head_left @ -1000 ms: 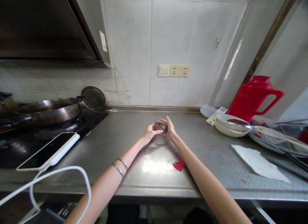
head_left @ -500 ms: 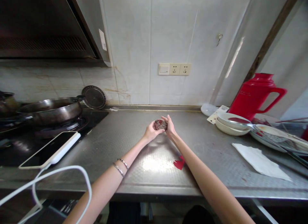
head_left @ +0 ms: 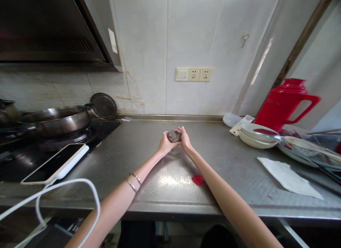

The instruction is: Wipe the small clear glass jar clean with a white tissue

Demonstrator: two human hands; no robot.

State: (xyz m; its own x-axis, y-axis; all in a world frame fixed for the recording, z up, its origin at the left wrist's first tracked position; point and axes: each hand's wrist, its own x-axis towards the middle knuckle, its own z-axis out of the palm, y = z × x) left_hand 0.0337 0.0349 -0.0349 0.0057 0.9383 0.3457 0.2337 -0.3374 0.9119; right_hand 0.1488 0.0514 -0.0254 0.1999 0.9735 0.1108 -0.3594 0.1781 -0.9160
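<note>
Both my hands meet above the middle of a steel counter (head_left: 149,159). My left hand (head_left: 165,145) and my right hand (head_left: 184,141) are closed round a small shiny object in a crinkled dark and silver wrapper (head_left: 174,136), held between the fingertips a little above the counter. Two thin bracelets sit on my left forearm. A small red scrap (head_left: 197,179) lies on the counter just below my right forearm.
A phone (head_left: 54,163) with a white cable (head_left: 64,196) lies at the left by a stove with a pan (head_left: 57,120). At the right stand a red jug (head_left: 286,103), stacked bowls (head_left: 254,136), plates (head_left: 306,150) and a paper napkin (head_left: 287,177).
My hands with the wrapped object have lifted slightly and shifted a little away from me; the fingers have turned the object. The view has tilted a bit.
</note>
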